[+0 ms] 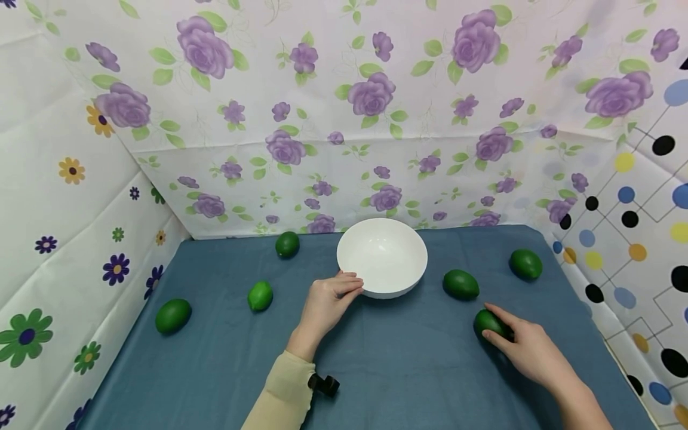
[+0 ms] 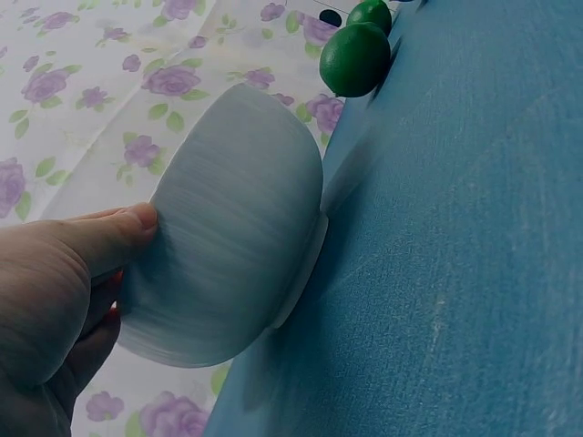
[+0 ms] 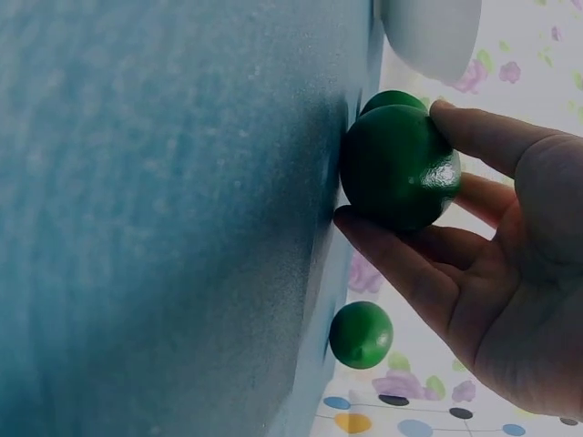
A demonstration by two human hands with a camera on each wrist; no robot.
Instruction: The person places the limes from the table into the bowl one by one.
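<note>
A white bowl point(image 1: 383, 257) stands upright near the back of the blue cloth. My left hand point(image 1: 329, 301) pinches its near-left rim; in the left wrist view the thumb point(image 2: 123, 232) lies against the outer wall, and the other fingers are partly hidden. At the right, my right hand point(image 1: 529, 349) holds a dark green lime point(image 1: 490, 324) between thumb and fingers, close to the cloth. The right wrist view shows that lime point(image 3: 399, 168) with fingers on opposite sides of it. Just behind it lies another dark green lime point(image 1: 460, 285).
One more lime point(image 1: 525, 264) lies at the far right. Left of the bowl are a lime point(image 1: 287, 245) at the back, a lighter green one point(image 1: 260, 296), and another point(image 1: 173, 316) near the left edge. A flowered curtain point(image 1: 371, 149) stands behind the blue cloth point(image 1: 398, 370).
</note>
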